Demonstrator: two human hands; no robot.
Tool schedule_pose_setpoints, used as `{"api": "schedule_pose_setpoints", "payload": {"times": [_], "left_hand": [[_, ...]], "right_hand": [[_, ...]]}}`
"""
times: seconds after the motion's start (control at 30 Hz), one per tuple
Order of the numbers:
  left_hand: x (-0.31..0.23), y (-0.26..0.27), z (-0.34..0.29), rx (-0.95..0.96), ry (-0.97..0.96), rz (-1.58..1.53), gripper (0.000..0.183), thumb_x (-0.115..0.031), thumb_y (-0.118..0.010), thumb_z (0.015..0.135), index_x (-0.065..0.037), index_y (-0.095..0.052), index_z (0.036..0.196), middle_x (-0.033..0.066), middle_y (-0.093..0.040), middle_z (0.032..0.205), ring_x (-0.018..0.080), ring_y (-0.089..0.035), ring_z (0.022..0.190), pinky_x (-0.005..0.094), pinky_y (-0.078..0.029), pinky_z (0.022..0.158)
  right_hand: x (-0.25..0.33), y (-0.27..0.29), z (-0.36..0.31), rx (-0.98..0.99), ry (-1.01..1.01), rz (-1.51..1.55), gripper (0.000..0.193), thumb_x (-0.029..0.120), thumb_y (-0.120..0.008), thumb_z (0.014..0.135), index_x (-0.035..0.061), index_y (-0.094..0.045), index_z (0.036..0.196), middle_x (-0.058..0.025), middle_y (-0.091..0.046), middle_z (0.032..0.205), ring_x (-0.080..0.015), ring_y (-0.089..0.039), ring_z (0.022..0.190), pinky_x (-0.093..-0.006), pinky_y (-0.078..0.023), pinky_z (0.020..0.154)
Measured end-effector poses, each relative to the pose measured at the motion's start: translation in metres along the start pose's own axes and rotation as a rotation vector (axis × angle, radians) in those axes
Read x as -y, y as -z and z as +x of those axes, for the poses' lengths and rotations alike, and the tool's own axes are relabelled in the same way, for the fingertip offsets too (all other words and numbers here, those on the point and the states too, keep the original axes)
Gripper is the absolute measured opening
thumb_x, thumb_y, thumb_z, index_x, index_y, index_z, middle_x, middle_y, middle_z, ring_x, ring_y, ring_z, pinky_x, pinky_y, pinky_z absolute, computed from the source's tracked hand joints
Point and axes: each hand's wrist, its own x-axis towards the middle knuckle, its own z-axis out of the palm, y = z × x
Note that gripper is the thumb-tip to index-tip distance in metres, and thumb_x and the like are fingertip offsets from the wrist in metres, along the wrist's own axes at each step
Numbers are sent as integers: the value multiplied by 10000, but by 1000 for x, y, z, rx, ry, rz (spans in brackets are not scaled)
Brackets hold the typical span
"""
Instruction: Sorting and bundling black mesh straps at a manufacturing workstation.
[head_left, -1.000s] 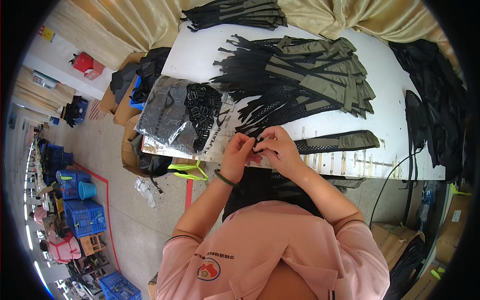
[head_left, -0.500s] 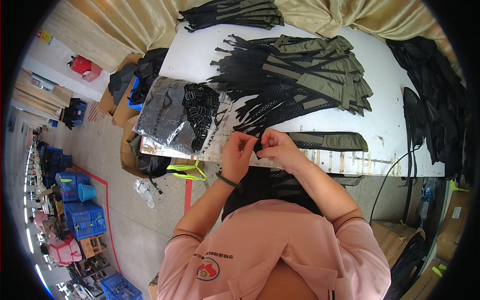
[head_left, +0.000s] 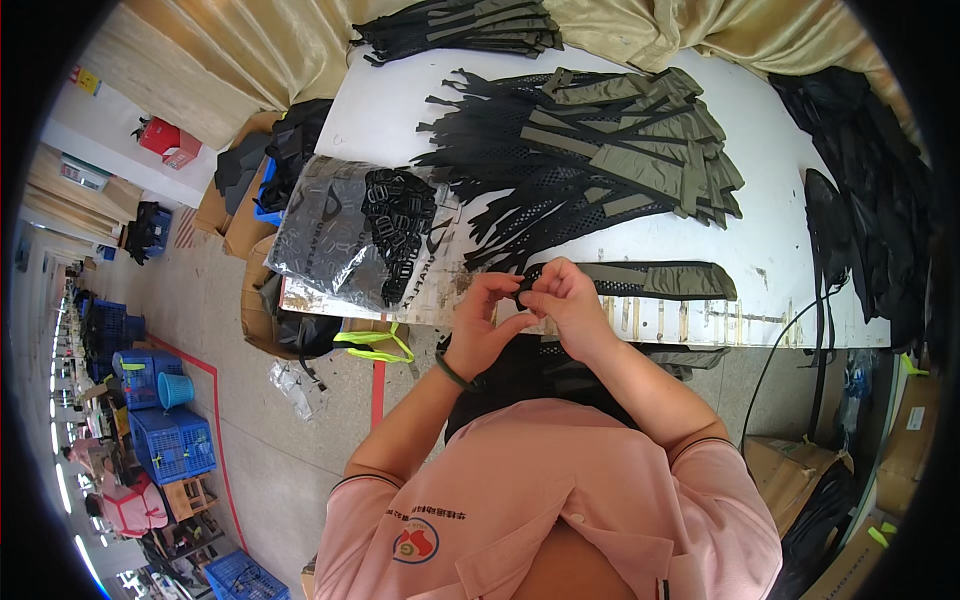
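Just off the table's near edge, my right hand (head_left: 568,305) pinches the black end of an olive-and-black mesh strap (head_left: 685,280). The rest of that strap lies to the right along the table. My left hand (head_left: 487,318) is beside it, thumb and index finger apart, fingertips close to or touching the black end. Fingers partly cover the small black part there, so its details are hidden. Left of my hands, a clear plastic bag (head_left: 325,235) holds several black plastic buckles (head_left: 400,225). Beyond my hands lies a pile of similar mesh straps (head_left: 610,145).
The white table (head_left: 770,240) carries another strap bundle (head_left: 460,28) at its far side. Black material (head_left: 860,190) hangs at the right, with a dark cable. Cardboard boxes (head_left: 258,290) stand left of the table, and blue crates (head_left: 172,440) sit farther left on the floor.
My left thumb and index finger have spread apart from their pinch at the strap end. My right hand keeps its pinch, shifted very slightly.
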Motion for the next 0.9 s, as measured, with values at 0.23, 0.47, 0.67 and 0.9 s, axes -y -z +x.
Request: {"api": "schedule_pose_setpoints", "payload": {"times": [0.23,0.47,0.67,0.9], "left_hand": [[3,7,1,60,-4,70,263,116,-617,766,-23,-536,974,55,-506,1000,146,-529,944,263,-438,854],[-9,1,-23,130,389,-220,232,30,-600,836,-40,-493,1030,43,-525,889,130,-552,725,242,-465,683],[3,48,-83,-123,909,-226,267,-117,-625,861,-59,-485,1081,47,-541,865,98,-516,625,214,-435,585],[11,55,-56,35,494,354,357,-202,-603,888,-63,-484,1194,69,-566,972,105,-513,618,229,-435,550]], "right_hand": [[31,8,9,113,-150,-385,103,111,-594,880,31,-592,945,24,-542,722,-57,-510,662,-221,-434,589],[26,17,19,227,-2,-629,133,126,-598,857,0,-608,897,-38,-614,744,-78,-548,676,-230,-455,609],[78,73,88,-454,806,-1661,313,60,-667,697,93,-634,1007,-88,-602,971,-294,-527,1009,-435,-373,940],[85,121,102,-296,821,-1961,434,-39,-583,652,89,-638,1063,-57,-606,952,-227,-554,944,-429,-364,957]]}}
